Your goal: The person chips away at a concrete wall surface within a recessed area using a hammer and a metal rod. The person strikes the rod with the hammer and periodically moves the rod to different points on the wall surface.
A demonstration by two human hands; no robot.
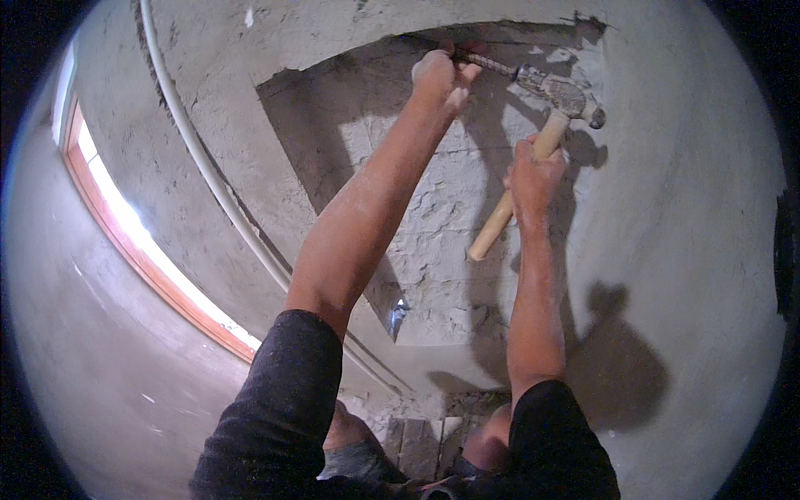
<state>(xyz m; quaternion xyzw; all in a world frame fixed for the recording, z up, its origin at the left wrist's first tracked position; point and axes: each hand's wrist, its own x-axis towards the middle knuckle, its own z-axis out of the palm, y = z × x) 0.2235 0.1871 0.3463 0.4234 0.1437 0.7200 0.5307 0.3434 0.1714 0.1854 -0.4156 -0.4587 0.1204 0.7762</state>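
Note:
My left hand (442, 78), whitened with dust, grips a ribbed steel rod (490, 65) that looks like a rebar chisel. The rod lies along the upper part of a rectangular recess (437, 206) cut into a plastered wall. Its far end is hidden behind my fingers. In my right hand (536, 175) is a ball-peen hammer by its pale wooden handle (490, 226). The worn hammer head (556, 90) is at the rod's right end, touching it or very close. Rough, chipped masonry shows at the back of the recess.
A white conduit pipe (200, 153) runs down the wall in a chased groove at the left. Beyond it is a bright opening with an orange-brown frame (156, 275). A small hole (398, 312) lets light through at the recess's lower corner. Boards (422, 440) lie below, near my knees.

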